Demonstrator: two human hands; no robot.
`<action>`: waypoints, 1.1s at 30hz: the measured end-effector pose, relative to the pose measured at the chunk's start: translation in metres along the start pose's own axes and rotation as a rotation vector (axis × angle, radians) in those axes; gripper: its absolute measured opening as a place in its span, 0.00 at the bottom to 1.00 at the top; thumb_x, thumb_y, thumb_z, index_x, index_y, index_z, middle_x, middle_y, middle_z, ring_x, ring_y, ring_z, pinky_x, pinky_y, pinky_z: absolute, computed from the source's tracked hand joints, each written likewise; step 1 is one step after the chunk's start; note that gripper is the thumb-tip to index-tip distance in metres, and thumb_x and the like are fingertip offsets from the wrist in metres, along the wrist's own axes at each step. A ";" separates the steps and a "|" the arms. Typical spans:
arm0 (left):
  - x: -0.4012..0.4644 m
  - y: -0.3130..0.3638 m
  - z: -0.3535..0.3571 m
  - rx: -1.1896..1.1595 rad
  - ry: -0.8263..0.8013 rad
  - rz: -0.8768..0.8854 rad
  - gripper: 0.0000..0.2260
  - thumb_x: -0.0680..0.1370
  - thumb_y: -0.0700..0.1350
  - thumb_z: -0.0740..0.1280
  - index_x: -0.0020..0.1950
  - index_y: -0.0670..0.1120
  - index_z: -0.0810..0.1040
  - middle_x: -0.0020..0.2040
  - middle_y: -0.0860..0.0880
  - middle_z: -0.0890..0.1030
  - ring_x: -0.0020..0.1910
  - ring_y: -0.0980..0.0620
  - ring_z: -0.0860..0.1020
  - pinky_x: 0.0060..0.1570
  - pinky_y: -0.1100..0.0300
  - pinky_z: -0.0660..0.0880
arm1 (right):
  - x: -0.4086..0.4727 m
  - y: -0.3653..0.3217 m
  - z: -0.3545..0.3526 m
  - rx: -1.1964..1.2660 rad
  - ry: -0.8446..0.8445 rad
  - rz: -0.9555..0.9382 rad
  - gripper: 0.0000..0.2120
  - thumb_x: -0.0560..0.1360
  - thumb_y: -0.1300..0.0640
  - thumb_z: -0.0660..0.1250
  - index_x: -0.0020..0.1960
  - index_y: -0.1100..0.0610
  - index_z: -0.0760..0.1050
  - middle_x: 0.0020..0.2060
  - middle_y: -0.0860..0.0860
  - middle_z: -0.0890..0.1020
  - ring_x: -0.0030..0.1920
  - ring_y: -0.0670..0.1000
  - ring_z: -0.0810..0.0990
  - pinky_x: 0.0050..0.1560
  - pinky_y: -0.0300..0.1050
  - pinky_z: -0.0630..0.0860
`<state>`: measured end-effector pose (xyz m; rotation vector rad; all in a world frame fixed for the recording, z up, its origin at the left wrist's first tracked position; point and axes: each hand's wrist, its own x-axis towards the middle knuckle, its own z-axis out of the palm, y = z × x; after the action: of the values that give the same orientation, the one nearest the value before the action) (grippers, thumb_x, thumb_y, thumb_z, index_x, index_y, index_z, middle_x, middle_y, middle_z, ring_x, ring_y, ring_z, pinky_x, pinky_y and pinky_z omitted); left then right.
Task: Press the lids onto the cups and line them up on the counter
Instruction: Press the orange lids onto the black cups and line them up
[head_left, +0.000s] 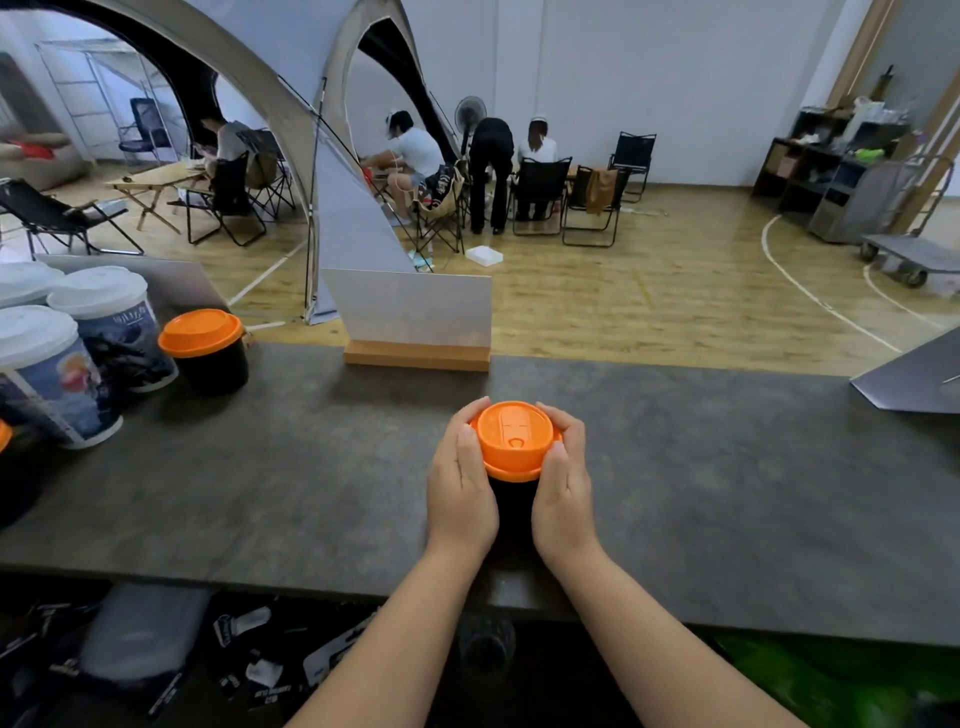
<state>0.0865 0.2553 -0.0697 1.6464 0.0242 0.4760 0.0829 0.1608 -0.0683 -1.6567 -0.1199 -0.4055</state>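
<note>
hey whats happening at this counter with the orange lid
A person grips a black cup on the grey counter with both hands, left hand and right hand wrapped around its orange lid. To the left stand another orange-lidded black cup and printed cups with white lids.

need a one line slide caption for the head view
Both hands grip the black cup, thumbs on its orange lid.

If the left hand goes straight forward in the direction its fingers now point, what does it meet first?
The left hand grips the black cup under the orange lid, fingers pointing away from the person. Straight on, the counter looks bare up to the white sign board in its wooden base; depth is uncertain.
</note>
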 end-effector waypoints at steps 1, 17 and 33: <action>-0.001 0.000 -0.001 0.022 0.043 0.014 0.18 0.82 0.56 0.49 0.63 0.57 0.75 0.57 0.57 0.79 0.57 0.62 0.77 0.54 0.69 0.73 | -0.001 -0.001 -0.001 0.014 0.007 0.006 0.12 0.79 0.50 0.50 0.58 0.43 0.67 0.52 0.39 0.76 0.52 0.36 0.76 0.49 0.29 0.72; -0.010 0.010 -0.002 0.034 0.024 0.051 0.15 0.81 0.50 0.49 0.58 0.62 0.72 0.55 0.61 0.77 0.55 0.66 0.76 0.48 0.73 0.72 | -0.007 -0.010 -0.002 0.019 -0.103 0.039 0.24 0.69 0.33 0.58 0.64 0.35 0.64 0.57 0.38 0.75 0.55 0.37 0.76 0.48 0.32 0.75; -0.007 0.008 -0.015 0.034 -0.186 0.043 0.15 0.81 0.55 0.48 0.63 0.59 0.68 0.60 0.56 0.75 0.58 0.61 0.76 0.54 0.69 0.73 | -0.004 -0.007 -0.002 0.105 -0.123 0.062 0.22 0.72 0.34 0.55 0.64 0.39 0.65 0.58 0.42 0.75 0.56 0.39 0.77 0.52 0.36 0.75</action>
<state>0.0735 0.2668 -0.0635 1.7217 -0.1419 0.3550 0.0763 0.1605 -0.0629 -1.5768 -0.1779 -0.2457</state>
